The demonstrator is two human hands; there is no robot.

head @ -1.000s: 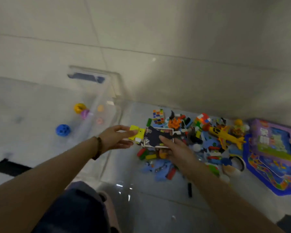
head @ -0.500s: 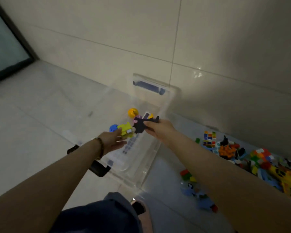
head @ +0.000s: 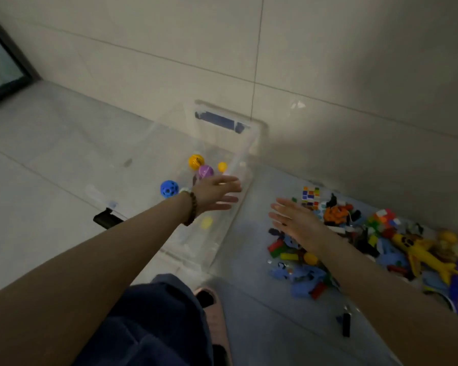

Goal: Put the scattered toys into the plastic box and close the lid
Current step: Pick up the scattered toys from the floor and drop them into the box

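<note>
A clear plastic box (head: 245, 143) with dark latches stands open on the floor against the wall. Inside lie a blue holed ball (head: 169, 188), an orange ball (head: 196, 161), a purple ball (head: 205, 171) and a small yellow ball (head: 222, 166). My left hand (head: 217, 193), fingers spread and holding nothing, hovers over the box's right side. My right hand (head: 294, 220), flat and holding nothing, is over the floor beside the toy pile (head: 336, 233). The pile has a colour cube (head: 311, 194), bricks, blue pieces and a yellow plane (head: 418, 249).
A tiled wall runs behind the box and the pile. A dark door frame (head: 8, 75) is at the far left. My knee in dark cloth and a pink slipper (head: 214, 313) are at the bottom middle. A small black piece (head: 346, 324) lies apart on the floor.
Both hands held toys over the box half a second ago, a yellow one in the left and a dark one in the right. Now both hands hold nothing and the right has moved back toward the pile.
</note>
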